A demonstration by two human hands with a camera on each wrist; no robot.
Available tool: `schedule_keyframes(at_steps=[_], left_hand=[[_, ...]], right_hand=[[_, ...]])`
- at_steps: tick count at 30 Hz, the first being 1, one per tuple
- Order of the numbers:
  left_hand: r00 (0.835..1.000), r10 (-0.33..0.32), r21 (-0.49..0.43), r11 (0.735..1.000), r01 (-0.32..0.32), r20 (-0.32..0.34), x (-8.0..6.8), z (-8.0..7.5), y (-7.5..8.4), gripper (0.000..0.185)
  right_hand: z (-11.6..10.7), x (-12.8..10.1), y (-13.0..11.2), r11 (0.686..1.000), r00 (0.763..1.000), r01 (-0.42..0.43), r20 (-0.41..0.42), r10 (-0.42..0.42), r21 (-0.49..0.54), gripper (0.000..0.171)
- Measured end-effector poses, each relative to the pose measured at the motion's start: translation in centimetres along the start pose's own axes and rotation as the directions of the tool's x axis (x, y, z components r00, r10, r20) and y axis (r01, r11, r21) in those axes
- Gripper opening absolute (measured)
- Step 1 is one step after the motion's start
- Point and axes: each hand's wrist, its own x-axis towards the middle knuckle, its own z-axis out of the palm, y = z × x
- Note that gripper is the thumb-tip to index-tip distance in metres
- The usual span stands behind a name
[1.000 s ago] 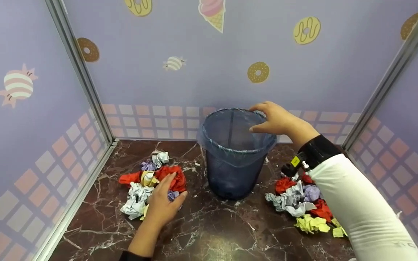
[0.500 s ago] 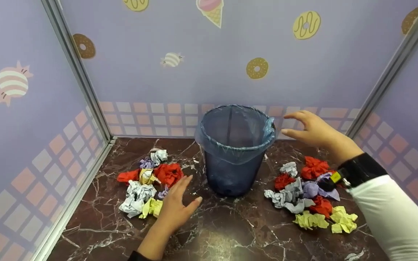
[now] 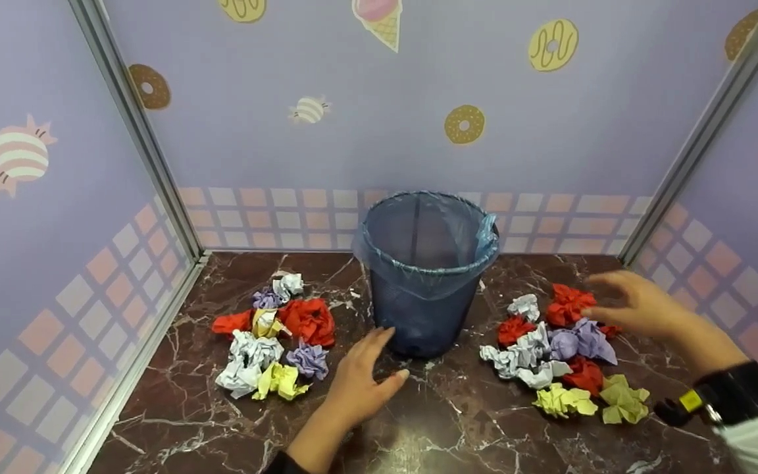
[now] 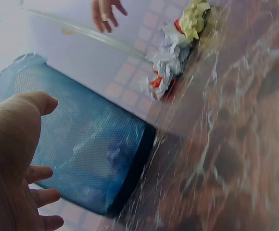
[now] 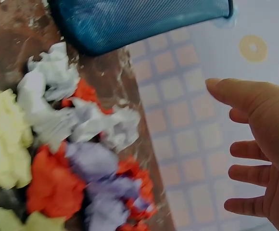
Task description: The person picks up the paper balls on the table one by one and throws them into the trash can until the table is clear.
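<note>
Where the dark marbled table (image 3: 418, 428) meets the purple wall, a blue mesh bin (image 3: 424, 309) stands upright, lined with a thin blue bag (image 3: 487, 240) folded over its rim; what lies inside cannot be made out from the head view. The left hand (image 3: 359, 382) hovers just in front of the bin's base, fingers spread and relaxed, holding nothing. Left of it lies the left paper pile (image 3: 274, 342), crumpled balls of red, white, purple and yellow. The right hand (image 3: 635, 306), fingers loosely spread and slightly blurred, hangs empty over the far edge of the right paper pile (image 3: 563, 349), which has the same colours.

In the left wrist view, the left hand (image 4: 9, 159) is open beside the bin's mesh wall (image 4: 86, 144), not touching it, with the right paper pile (image 4: 173, 53) beyond.

In the right wrist view, the right hand (image 5: 259, 144) shows straight, parted fingers above the crumpled red, purple, white and yellow balls (image 5: 67, 159), the bin (image 5: 139, 19) lying close behind them.
</note>
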Motion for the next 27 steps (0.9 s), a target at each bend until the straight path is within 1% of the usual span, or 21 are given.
schedule_keyframes(at_steps=[4,7,9,11,13,16,19,23,26,27], left_hand=[[0.998,0.058,-0.021,0.998,-0.058,0.016,0.2,1.1,1.1,0.078],[0.996,0.081,-0.027,0.996,-0.080,0.043,0.1,1.9,1.8,0.077],[0.994,0.084,-0.023,0.996,-0.082,0.066,0.0,2.5,2.2,0.077],[0.993,0.087,-0.014,0.996,-0.086,0.084,-0.2,3.0,2.4,0.076],[0.991,0.094,-0.007,0.996,-0.093,0.100,-0.5,3.4,2.5,0.075],[0.988,0.111,-0.006,0.994,-0.111,0.109,-0.7,3.9,2.7,0.073],[0.986,0.125,-0.010,0.992,-0.125,0.114,-0.7,4.4,2.8,0.072],[0.985,0.126,-0.009,0.992,-0.126,0.119,-0.7,4.6,2.7,0.072],[0.986,0.120,-0.009,0.993,-0.120,0.114,-0.7,4.6,2.5,0.072],[0.987,0.118,-0.012,0.993,-0.117,0.113,-0.6,4.6,2.5,0.072]], right_hand=[[2.1,-2.4,2.3,1.000,1.000,-0.014,0.003,0.014,0.018,0.079],[3.7,-4.0,3.7,0.996,0.997,-0.079,0.024,0.078,0.048,0.082],[4.7,-4.8,4.5,0.996,0.997,-0.080,0.015,0.079,0.038,0.082],[5.6,-5.5,5.3,0.995,0.996,-0.093,0.013,0.092,0.032,0.080],[6.4,-6.0,6.0,0.997,0.997,-0.074,0.008,0.074,0.015,0.078],[7.4,-6.9,6.9,0.994,0.994,-0.103,0.025,0.102,0.028,0.075],[8.3,-7.8,7.6,0.991,0.991,-0.128,0.032,0.127,0.038,0.067],[9.7,-8.8,8.2,0.991,0.991,-0.134,-0.012,0.134,0.030,0.056],[10.9,-9.2,8.5,0.987,0.984,-0.161,-0.070,0.162,0.019,0.057],[11.2,-9.3,8.6,0.985,0.982,-0.173,-0.077,0.174,0.017,0.058]])
